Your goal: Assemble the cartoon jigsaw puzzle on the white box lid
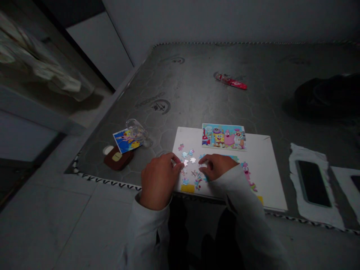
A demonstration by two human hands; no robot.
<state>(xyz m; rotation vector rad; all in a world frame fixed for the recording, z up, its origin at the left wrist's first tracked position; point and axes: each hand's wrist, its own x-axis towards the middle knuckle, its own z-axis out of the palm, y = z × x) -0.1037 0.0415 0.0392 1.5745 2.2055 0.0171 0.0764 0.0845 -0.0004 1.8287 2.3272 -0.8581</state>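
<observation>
We look partway through, a seemingly joined jigsaw section (245,170) showing beyond our right hand (218,167) on the white board (267,176), loose jigsaw pieces (192,160) lying by our left hand (159,180), both hands' fingers curled, though we can't tell whether either pinches one!

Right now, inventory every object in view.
Tabletop: one, grey, centre.
Board: one, white, front.
Puzzle pieces: many, multicoloured, on board.
Picture card: one, multicoloured, on board.
Strips: two, yellow, on board.
Packet: one, red, back.
Unclear object: one, black, right.
Phone: one, dark, right.
Item: one, dark, right.
Sheets: two, white, right.
Small card: one, blue, left.
Container: one, clear, left.
Case: one, brown, left.
Disc: one, white, left.
Cloth: some, pale, left.
Left hand, right hand: one each, pale sleeves, at pieces.
Legs: two, dark, below.
</observation>
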